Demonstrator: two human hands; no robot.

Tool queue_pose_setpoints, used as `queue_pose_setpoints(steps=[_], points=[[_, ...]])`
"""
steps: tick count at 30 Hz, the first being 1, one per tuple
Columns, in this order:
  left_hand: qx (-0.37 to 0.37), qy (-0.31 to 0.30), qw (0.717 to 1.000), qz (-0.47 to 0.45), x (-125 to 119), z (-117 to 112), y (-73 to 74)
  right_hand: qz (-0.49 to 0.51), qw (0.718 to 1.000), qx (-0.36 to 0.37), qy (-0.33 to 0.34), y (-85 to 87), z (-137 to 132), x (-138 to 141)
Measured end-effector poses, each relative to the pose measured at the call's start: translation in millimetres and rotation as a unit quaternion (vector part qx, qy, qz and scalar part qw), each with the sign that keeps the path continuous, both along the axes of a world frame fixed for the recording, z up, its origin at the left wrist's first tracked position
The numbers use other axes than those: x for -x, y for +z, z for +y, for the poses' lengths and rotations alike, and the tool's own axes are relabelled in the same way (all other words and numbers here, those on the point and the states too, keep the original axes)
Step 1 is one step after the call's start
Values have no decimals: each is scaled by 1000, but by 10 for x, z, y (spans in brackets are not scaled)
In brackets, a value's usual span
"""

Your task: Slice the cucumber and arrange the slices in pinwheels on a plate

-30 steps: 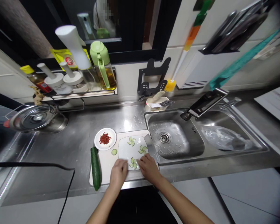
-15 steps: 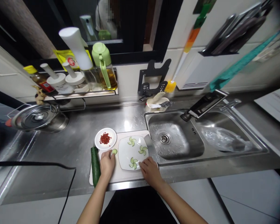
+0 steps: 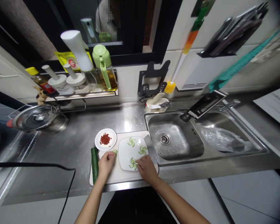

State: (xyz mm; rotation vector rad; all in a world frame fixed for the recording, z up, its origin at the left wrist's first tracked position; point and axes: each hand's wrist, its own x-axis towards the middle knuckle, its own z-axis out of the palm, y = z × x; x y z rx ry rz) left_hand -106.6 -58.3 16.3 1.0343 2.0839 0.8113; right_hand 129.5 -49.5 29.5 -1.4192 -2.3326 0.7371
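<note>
A white cutting board (image 3: 121, 175) lies at the counter's front edge. On it stands a square white plate (image 3: 128, 152) carrying three pinwheels of cucumber slices. My left hand (image 3: 105, 164) rests on the board left of the plate, its fingertips pinched on a loose cucumber slice (image 3: 115, 151). My right hand (image 3: 146, 169) sits at the plate's near right corner, fingers curled and touching the rim beside the nearest pinwheel (image 3: 132, 163). A whole cucumber (image 3: 94, 165) lies along the board's left edge. A knife blade (image 3: 150, 148) lies right of the plate.
A small round dish (image 3: 105, 139) of chopped red chili stands behind the board. The steel sink (image 3: 177, 140) is to the right, with a clear plastic bag (image 3: 224, 138) in its far basin. A pot lid (image 3: 38, 117) and a condiment rack (image 3: 79, 84) sit at back left. A black cable (image 3: 49, 166) crosses the counter.
My left hand moved from the plate's near edge leftward to the loose cucumber slice and closed its fingertips on it. My right hand stayed at the plate's near right corner.
</note>
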Motion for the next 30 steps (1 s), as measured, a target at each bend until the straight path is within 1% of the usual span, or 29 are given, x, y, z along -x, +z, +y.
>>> queue_pose_setpoints(steps=[4, 8, 11, 13, 15, 18, 21, 23, 24, 25, 27, 29, 30], points=[[-25, -37, 991, -123, -72, -47, 125, 59, 998, 12, -11, 23, 174, 220], [-24, -78, 980, -184, -214, -43, 222, 85, 996, 22, 14, 73, 349, 436], [-23, -77, 972, -221, -288, -27, 257, 107, 993, 37, 30, 117, 422, 509], [-23, -54, 959, -276, -310, -21, 264, 115, 992, 42, 36, 148, 441, 511], [-8, -8, 935, -354, -320, -19, 262, 119, 991, 44, 40, 185, 443, 492], [65, 65, 881, -463, -342, -22, 249, 122, 990, 51, 45, 256, 436, 460], [155, 81, 815, -553, -373, -23, 233, 119, 989, 58, 70, 327, 435, 445], [170, 80, 779, -598, -388, -18, 227, 117, 987, 55, 92, 358, 438, 436], [162, 81, 769, -613, -390, -14, 225, 116, 987, 53, 98, 365, 442, 431], [150, 82, 764, -622, -389, -10, 224, 116, 987, 51, 101, 366, 446, 424], [124, 83, 766, -625, -380, 0, 215, 117, 987, 53, 93, 355, 458, 410], [107, 92, 784, -605, -363, 11, 193, 119, 988, 60, 75, 329, 476, 399], [99, 100, 800, -583, -354, 18, 175, 117, 989, 67, 65, 313, 487, 398]])
